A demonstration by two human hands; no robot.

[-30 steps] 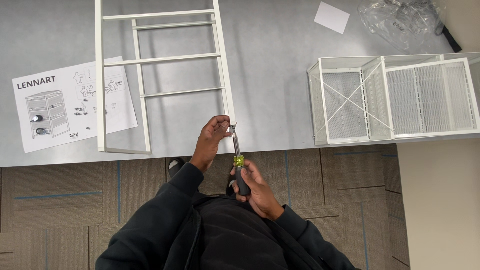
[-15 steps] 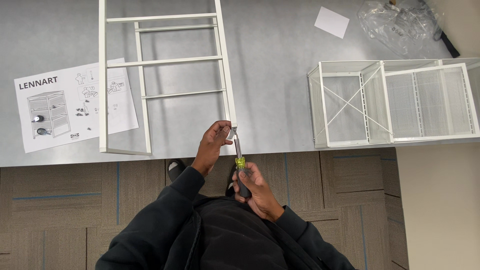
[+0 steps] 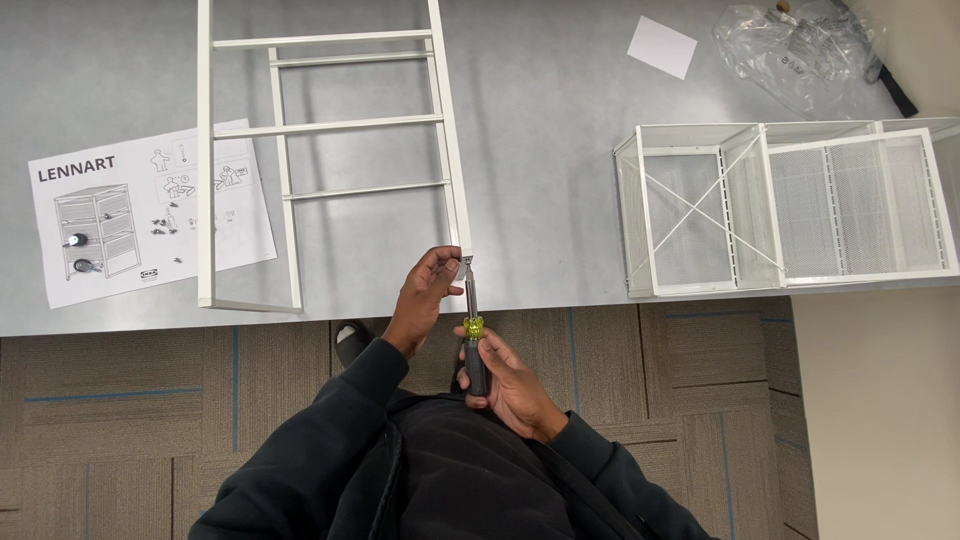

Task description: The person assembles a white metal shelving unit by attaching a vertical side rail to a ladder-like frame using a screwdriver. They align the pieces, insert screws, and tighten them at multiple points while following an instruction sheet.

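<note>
A white metal frame (image 3: 330,127) with several crossbars lies flat on the grey table (image 3: 560,150). My left hand (image 3: 425,293) pinches the near right corner of that frame at the table's front edge. My right hand (image 3: 505,375) grips a screwdriver (image 3: 472,335) with a black handle and yellow-green collar. Its shaft points up at the frame's corner end, right beside my left fingertips.
An instruction sheet (image 3: 140,212) lies left of the frame. White wire-mesh baskets (image 3: 790,205) sit on the table's right side. A small white paper (image 3: 662,46) and a clear plastic bag (image 3: 795,45) lie at the back right. Brown carpet tiles (image 3: 130,410) cover the floor.
Both hands stay at the frame's near corner with the screwdriver. The view has shifted only slightly; no clear movement of the tool shows.
</note>
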